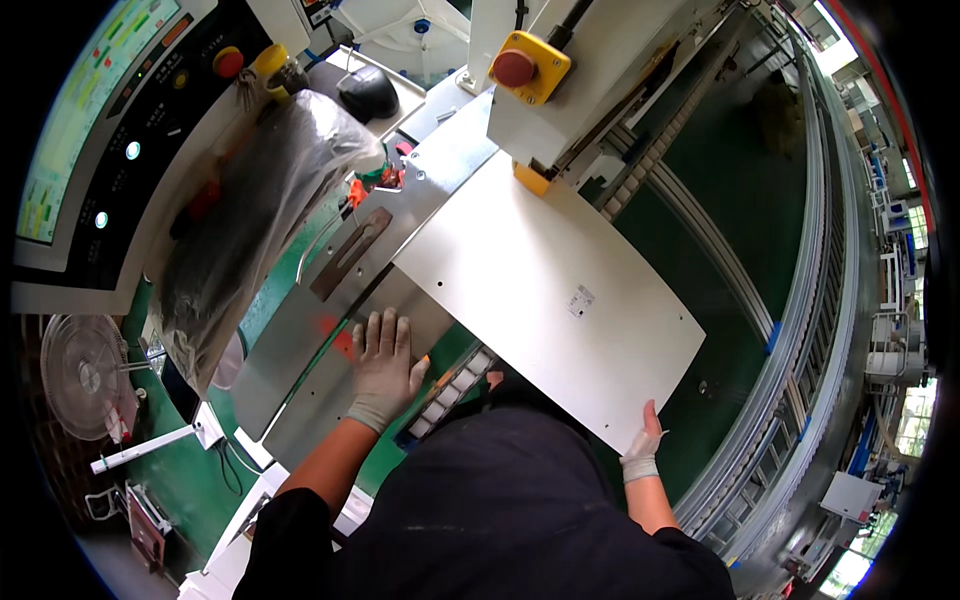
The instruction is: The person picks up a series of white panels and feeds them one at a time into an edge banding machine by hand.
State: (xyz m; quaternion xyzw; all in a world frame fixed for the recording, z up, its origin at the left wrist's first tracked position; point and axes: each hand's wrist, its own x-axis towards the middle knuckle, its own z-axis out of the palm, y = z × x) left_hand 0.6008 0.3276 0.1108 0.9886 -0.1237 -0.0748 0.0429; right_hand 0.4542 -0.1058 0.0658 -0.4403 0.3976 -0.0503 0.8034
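A large white flat panel (pixel 520 270) with small holes and a small printed label (pixel 580 301) stretches from beneath the machine head (pixel 590 85) toward my right side. My right hand (pixel 643 442), in a light glove with bare fingertips, grips the panel's near right corner; its thumb shows at the edge and the other fingers are mostly hidden. My gloved left hand (pixel 384 362) lies palm down on the grey metal table (pixel 325 405), fingers stretched, left of the panel and not touching it. A short roller strip (pixel 455 392) sits between my left hand and my body.
A yellow box with a red stop button (pixel 515 68) is fixed on the machine. At left stand a control console (pixel 130 130) and a plastic-wrapped object (pixel 270 210). A black mouse (pixel 368 92) rests behind. A roller conveyor (pixel 800 400) curves along the right; a fan (pixel 85 375) stands far left.
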